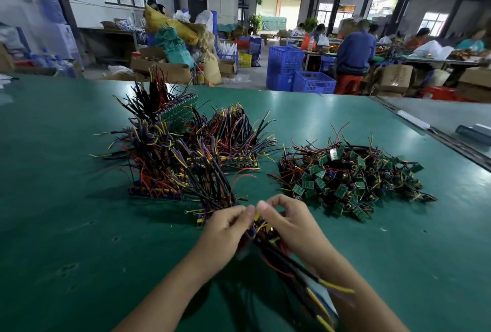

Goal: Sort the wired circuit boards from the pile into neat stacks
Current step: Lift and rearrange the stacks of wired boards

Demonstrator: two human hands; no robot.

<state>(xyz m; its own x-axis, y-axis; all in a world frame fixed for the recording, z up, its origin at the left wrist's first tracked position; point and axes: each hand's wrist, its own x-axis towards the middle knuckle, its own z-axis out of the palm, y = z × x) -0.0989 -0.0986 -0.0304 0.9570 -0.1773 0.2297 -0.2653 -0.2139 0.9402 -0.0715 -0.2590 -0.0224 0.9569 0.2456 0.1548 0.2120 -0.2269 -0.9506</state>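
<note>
No text, label or number can be read anywhere.

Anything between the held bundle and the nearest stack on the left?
No separate object. Left hand and right hand grip the bundle just in front of the near stack; only that stack's own black wires lean across the gap.

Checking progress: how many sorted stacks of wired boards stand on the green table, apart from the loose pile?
3: a back stack, a front left stack, and a middle stack left of the loose pile. Another may be hidden behind them.
</note>
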